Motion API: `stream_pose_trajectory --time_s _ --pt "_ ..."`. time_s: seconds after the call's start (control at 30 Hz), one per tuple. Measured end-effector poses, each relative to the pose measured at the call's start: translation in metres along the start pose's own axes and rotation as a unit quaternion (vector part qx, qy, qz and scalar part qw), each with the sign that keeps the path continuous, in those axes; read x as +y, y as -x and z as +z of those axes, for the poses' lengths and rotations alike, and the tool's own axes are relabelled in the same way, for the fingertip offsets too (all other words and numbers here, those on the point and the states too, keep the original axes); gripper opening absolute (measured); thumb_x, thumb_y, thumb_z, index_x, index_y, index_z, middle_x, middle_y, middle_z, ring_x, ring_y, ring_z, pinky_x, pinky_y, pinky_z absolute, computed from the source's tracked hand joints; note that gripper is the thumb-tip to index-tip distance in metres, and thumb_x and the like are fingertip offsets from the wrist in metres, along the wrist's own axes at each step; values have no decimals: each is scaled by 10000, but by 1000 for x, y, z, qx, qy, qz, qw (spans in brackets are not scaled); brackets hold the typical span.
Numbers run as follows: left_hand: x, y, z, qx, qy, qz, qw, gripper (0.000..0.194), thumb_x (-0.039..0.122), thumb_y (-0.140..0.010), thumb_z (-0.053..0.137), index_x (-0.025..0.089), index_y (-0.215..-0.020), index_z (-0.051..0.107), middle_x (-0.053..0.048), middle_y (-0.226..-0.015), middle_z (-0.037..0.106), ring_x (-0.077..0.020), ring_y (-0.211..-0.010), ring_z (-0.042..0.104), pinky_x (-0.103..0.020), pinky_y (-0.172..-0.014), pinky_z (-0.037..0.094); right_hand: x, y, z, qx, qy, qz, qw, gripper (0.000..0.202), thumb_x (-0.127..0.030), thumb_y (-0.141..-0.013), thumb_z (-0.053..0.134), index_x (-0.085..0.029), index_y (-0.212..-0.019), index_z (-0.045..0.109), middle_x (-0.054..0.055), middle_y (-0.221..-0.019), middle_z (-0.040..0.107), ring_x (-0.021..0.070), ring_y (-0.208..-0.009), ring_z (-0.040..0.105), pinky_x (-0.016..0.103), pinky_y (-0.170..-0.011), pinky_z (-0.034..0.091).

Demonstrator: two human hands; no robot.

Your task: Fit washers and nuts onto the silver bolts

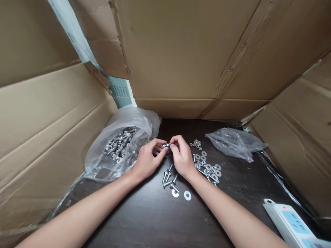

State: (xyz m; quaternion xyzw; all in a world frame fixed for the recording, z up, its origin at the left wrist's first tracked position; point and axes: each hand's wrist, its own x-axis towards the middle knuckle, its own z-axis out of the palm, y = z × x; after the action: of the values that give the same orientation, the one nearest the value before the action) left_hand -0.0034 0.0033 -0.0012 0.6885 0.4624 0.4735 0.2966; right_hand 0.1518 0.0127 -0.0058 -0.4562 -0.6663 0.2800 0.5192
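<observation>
From the head camera, the left hand (148,159) and right hand (181,155) meet at the middle of the dark table (144,213), both pinching one small bolt (166,145) between their fingertips. The bolt's long axis lies level, running from 9 to 3 o'clock; which end carries the head is too small to tell. At 6 o'clock below the hands lie loose bolts (169,179) and two flat washers (181,194). At 4 o'clock sits a scatter of washers (208,165), at 9 o'clock a clear bag of bolts (120,141), at 2 o'clock an emptier bag (234,142)
</observation>
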Motion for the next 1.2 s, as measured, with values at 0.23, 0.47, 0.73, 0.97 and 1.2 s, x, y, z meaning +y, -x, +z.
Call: stream_pose_trajectory --time_s 0.23,0.47,0.73,0.97,1.2 --pt "0 1 -1 -15 -7 28 999 153 234 -929 656 168 -1061 695 -58 -940 764 -176 -817 725 -272 -702 594 1 -3 1 -24 -4 7 1000 290 -283 -989 483 -219 -711 536 31 -813 551 191 -784 560 328 -737 441" --pt "-2 1 -1 -15 -13 18 1000 153 238 -934 671 183 -1072 708 -44 -944 769 -168 -807 722 -269 -713 584 3 0 1 0 -23 -32 999 144 -124 -816 520 -210 -873 621 49 -981 562 179 -796 563 305 -654 465" --pt "-6 1 1 15 10 -10 1000 167 274 -921 680 173 -1051 702 -48 -897 778 -180 -771 743 -285 -698 613 0 6 -1 42 38 -113 992 301 -99 -860 475 -210 -941 742 92 -1107 637 242 -1019 625 391 -850 520" --pt "-4 1 1 16 22 -18 999 179 294 -915 686 174 -1047 702 -46 -898 779 -176 -766 746 -281 -694 620 -1 5 0 63 43 -105 992 307 -84 -829 488 -212 -963 731 84 -1020 633 240 -953 632 390 -802 531" --pt "-2 1 0 13 18 -7 1000 146 274 -924 674 177 -1030 701 -43 -905 778 -171 -775 742 -274 -709 619 5 3 2 39 29 -81 996 315 -87 -847 492 -218 -950 760 85 -1067 665 237 -1001 643 364 -779 530"
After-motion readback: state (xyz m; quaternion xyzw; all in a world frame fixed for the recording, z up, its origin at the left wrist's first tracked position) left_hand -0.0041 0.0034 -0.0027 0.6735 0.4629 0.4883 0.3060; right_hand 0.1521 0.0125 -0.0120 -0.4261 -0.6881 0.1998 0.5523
